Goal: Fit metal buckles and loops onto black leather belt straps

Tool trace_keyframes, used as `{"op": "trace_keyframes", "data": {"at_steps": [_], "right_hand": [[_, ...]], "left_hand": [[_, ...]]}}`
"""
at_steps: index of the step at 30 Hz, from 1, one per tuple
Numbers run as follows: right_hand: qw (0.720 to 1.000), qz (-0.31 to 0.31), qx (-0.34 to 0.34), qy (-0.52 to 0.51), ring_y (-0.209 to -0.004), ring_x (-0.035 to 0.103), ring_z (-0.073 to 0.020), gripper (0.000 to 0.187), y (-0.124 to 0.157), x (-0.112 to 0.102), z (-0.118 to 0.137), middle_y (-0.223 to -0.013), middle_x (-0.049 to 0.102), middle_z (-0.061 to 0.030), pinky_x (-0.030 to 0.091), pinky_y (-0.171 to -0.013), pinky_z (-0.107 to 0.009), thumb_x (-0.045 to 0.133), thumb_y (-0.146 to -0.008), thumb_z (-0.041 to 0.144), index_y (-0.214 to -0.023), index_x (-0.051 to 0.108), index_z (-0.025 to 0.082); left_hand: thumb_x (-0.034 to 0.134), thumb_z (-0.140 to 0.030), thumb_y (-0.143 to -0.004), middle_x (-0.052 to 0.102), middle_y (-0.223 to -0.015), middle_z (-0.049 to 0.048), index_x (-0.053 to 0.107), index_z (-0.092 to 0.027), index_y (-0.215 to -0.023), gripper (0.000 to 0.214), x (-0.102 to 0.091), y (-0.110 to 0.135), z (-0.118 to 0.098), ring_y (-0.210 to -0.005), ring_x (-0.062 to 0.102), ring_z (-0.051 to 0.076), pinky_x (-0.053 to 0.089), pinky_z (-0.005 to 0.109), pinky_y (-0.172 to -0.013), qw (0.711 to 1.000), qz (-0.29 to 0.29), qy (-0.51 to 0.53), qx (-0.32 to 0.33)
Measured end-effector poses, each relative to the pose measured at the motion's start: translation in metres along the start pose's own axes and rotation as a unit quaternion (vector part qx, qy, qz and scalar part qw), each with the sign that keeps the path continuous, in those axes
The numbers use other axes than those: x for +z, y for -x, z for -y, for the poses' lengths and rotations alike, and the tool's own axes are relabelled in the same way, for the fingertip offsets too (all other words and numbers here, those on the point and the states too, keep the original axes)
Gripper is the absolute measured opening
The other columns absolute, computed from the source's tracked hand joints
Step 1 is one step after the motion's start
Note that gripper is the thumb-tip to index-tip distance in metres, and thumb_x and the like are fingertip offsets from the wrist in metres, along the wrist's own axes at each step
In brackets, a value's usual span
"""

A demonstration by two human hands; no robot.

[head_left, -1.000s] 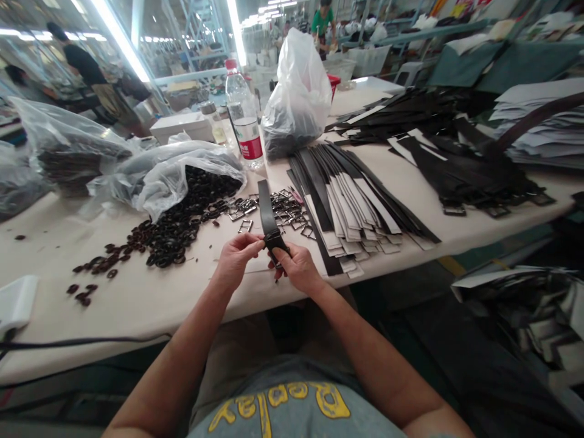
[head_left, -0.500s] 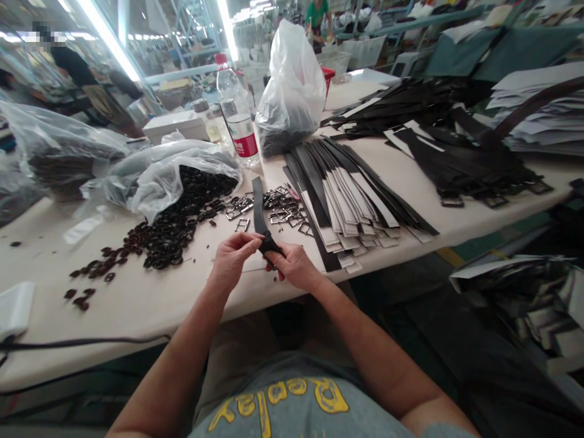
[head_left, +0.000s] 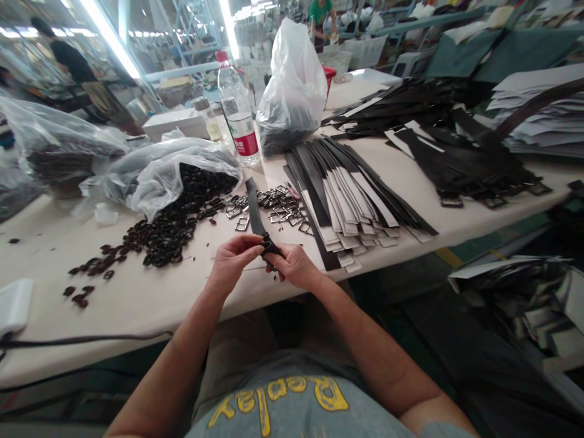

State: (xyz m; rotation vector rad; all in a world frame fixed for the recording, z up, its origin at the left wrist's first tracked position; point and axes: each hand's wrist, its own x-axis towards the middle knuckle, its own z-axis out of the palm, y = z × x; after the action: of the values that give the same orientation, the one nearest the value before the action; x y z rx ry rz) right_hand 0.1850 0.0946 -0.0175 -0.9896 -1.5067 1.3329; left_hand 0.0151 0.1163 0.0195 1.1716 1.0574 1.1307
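Note:
Between my hands, at the table's front edge, is a black strap [head_left: 253, 207] whose far end sticks up and away from me. My right hand [head_left: 295, 265] is closed around its near, folded end, where part of a buckle seems to show under the fingers. My left hand [head_left: 235, 258] pinches at the strap from the other side, thumb and forefinger together at a small dark loop on it; the fingertips partly hide it. Just beyond lie several loose metal buckles [head_left: 278, 207]. To the left spreads a heap of small dark loops [head_left: 164, 240].
A stack of black straps with pale undersides [head_left: 351, 204] lies right of my hands. Buckled straps [head_left: 469, 164] lie farther right. Behind stand a plastic bottle [head_left: 238, 115] and a filled clear bag [head_left: 292, 85]. An opened bag [head_left: 159, 173] covers part of the loops.
The strap's far end has swung a little to the left. Both hands stay in almost the same place, and the loop at my left fingertips shows more clearly.

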Motion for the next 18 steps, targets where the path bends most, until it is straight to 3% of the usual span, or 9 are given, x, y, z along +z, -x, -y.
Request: {"op": "trace_keyframes", "data": {"at_steps": [6,10,18], "right_hand": [[1.0,0.012,0.0,0.004,-0.04,0.053,-0.0077,0.029,-0.0012,-0.0018,-0.004,-0.069,0.067,-0.0006,0.039,-0.037,-0.016,0.057,-0.092,0.042,-0.092,0.065,0.014],[1.0,0.022,-0.002,0.003,-0.04,0.053,-0.008,0.035,-0.0014,-0.0038,-0.0016,-0.068,0.067,-0.001,0.038,-0.037,-0.016,0.058,-0.093,0.048,-0.089,0.064,0.014],[0.999,0.049,0.01,-0.017,-0.04,0.051,-0.0076,0.044,-0.0017,-0.0078,0.0011,-0.069,0.067,-0.0025,0.037,-0.037,-0.016,0.059,-0.09,0.056,-0.09,0.064,0.013]], "left_hand": [[0.092,-0.026,-0.055,0.072,-0.066,0.001,0.079,-0.015,-0.076,0.027,-0.0063,0.0017,0.0004,-0.057,0.056,0.007,0.047,0.017,-0.056,0.994,0.019,0.037,-0.106],[0.093,-0.021,-0.049,0.075,-0.071,0.002,0.08,-0.015,-0.078,0.032,-0.0083,0.0029,0.003,-0.062,0.063,0.008,0.051,0.015,-0.06,0.976,0.027,0.132,-0.171],[0.092,-0.015,-0.054,0.077,-0.074,0.0049,0.08,-0.015,-0.078,0.027,-0.0097,0.003,0.0083,-0.06,0.068,0.011,0.058,0.019,-0.06,0.966,0.056,0.178,-0.177]]}}
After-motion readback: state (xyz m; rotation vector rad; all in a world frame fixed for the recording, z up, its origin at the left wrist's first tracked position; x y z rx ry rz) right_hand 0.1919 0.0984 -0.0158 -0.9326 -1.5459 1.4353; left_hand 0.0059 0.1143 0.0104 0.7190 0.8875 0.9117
